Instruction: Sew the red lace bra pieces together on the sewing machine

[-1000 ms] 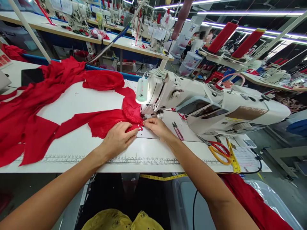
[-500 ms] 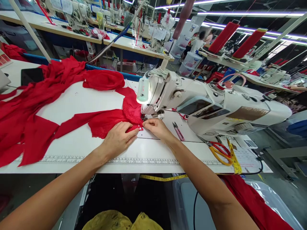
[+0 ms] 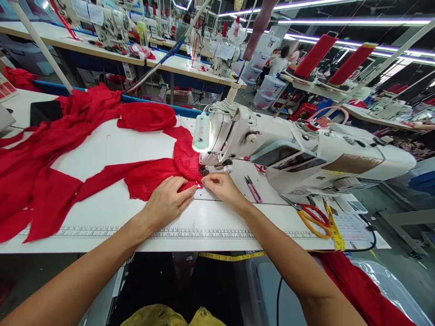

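A red lace-trimmed fabric piece (image 3: 186, 156) lies under the presser foot of a white sewing machine (image 3: 292, 154). My left hand (image 3: 169, 199) rests on its near edge, fingers stretched out and thumb apart, pressing it to the table. My right hand (image 3: 222, 188) is closed, thumb and forefinger pinching the edge of the fabric just right of the needle area. A small white-and-red scrap or trim (image 3: 199, 185) shows between the two hands. The needle itself is hidden by the machine head and the fabric.
Pink-handled thread snips (image 3: 253, 189) and orange-and-red scissors (image 3: 314, 219) lie right of my right hand, beside a yellow tape measure (image 3: 335, 231). More red cloth (image 3: 61, 149) spreads left, near a black flat object (image 3: 45, 112). A printed ruler (image 3: 112, 232) runs along the front edge.
The view has shifted slightly, so the table sits a little lower in the picture. Both hands keep nearly the same place on the fabric.
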A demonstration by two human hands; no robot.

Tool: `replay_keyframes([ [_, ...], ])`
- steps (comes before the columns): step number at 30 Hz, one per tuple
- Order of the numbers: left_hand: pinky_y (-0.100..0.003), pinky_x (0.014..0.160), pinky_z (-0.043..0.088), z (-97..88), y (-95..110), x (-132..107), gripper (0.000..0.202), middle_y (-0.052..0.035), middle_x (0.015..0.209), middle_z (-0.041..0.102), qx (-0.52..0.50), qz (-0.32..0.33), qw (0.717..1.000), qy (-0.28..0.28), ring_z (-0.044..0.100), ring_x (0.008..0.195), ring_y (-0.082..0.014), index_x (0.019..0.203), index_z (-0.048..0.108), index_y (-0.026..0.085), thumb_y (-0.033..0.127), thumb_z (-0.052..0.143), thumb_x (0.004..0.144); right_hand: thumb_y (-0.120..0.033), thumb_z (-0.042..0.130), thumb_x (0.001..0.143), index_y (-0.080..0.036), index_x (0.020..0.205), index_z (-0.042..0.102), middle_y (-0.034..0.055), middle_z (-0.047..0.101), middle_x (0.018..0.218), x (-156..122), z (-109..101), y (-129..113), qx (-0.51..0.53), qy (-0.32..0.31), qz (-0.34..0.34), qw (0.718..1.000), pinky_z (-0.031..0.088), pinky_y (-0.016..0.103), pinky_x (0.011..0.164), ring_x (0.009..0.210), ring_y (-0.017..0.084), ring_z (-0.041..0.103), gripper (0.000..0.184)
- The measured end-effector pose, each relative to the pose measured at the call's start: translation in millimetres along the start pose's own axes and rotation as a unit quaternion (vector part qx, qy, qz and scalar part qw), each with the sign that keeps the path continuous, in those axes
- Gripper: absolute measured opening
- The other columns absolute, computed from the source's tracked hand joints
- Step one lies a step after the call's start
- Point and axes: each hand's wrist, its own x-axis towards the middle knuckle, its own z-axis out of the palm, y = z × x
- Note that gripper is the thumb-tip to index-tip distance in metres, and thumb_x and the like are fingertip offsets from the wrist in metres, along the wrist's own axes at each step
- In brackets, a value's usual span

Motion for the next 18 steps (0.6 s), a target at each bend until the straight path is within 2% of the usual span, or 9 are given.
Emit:
replay_keyframes([
  [5,-0.039,0.082,0.052,-7.5,4,4,0.023,-0.0120,0.104,0.064,0.000,0.001,1.000,-0.013,0.058,0.094,-0.0238,0.114,0.068,0.016,0.019,0.052,0.097,-0.036,0.056,0.084,-0.019,0.074,0.071,-0.0012,0.062,0.066,-2,1,5,-0.065,-0.010,-0.035,0.997,0.038,0.024,0.060,0.065,0.015,0.054,0.025],
  [9,-0.041,0.087,0.049,-10.8,7,21,0.026,-0.0128,0.110,0.065,0.039,0.011,0.998,0.053,0.057,0.106,-0.0263,0.116,0.064,0.014,0.011,0.049,0.096,-0.029,0.053,0.087,-0.021,0.075,0.072,-0.0026,0.060,0.063,-8,-4,-2,-0.114,-0.028,-0.055,0.992,0.035,0.023,0.058,0.061,0.013,0.050,0.023],
  [11,-0.040,0.089,0.048,-7.9,5,32,0.028,-0.0140,0.110,0.065,0.043,0.024,0.997,0.060,0.056,0.106,-0.0261,0.118,0.062,0.010,0.008,0.048,0.094,-0.025,0.052,0.088,-0.021,0.073,0.071,-0.0032,0.058,0.060,-12,-6,-8,-0.138,-0.035,-0.062,0.988,0.032,0.022,0.057,0.058,0.012,0.047,0.024],
  [13,-0.040,0.091,0.046,-2.7,2,41,0.024,-0.0121,0.100,0.066,0.044,0.038,0.998,0.036,0.056,0.099,-0.0249,0.109,0.064,0.010,0.006,0.047,0.093,-0.022,0.052,0.089,-0.022,0.072,0.071,-0.0036,0.057,0.058,-15,-9,-13,-0.157,-0.042,-0.068,0.984,0.030,0.023,0.057,0.057,0.012,0.046,0.026],
  [15,-0.043,0.093,0.043,2.6,-1,46,0.020,-0.0081,0.085,0.064,0.051,0.041,0.998,0.010,0.055,0.089,-0.0234,0.093,0.066,0.013,0.006,0.047,0.091,-0.021,0.052,0.090,-0.023,0.077,0.073,-0.0032,0.060,0.060,-18,-11,-15,-0.176,-0.046,-0.077,0.980,0.031,0.023,0.058,0.057,0.012,0.049,0.025],
  [18,-0.042,0.091,0.041,7.2,-4,45,0.023,-0.0032,0.072,0.057,0.054,0.025,0.998,-0.010,0.051,0.077,-0.0201,0.077,0.062,0.016,0.006,0.047,0.090,-0.020,0.052,0.094,-0.026,0.097,0.075,-0.0020,0.068,0.067,-24,-14,-13,-0.226,-0.058,-0.111,0.966,0.035,0.024,0.060,0.059,0.013,0.055,0.024],
])
